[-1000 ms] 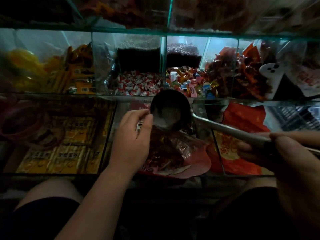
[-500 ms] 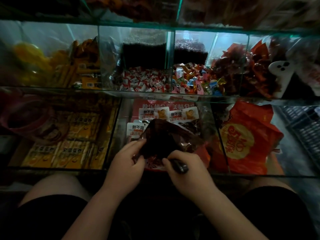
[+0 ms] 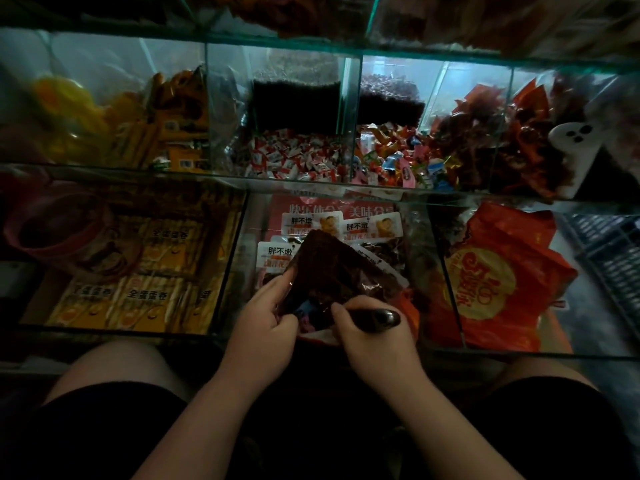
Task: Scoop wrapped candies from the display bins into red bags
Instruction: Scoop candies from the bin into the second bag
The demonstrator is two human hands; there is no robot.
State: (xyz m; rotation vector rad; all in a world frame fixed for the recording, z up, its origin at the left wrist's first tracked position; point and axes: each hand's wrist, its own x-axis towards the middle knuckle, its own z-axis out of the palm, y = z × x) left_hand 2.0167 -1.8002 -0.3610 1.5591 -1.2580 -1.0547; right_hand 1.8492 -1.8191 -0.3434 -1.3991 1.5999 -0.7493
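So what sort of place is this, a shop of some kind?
Most likely a small sweet or snack shop. Glass-walled bins hold loose wrapped candies, a compartment below holds labelled snack packets, and the left hand holds a bag while the right hand grips a scoop handle.

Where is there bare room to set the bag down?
A pale strip between the red lollipop bags and the blue basket looks bare. The lower middle bin is packed with labelled packets; wrapped candies fill the bins above.
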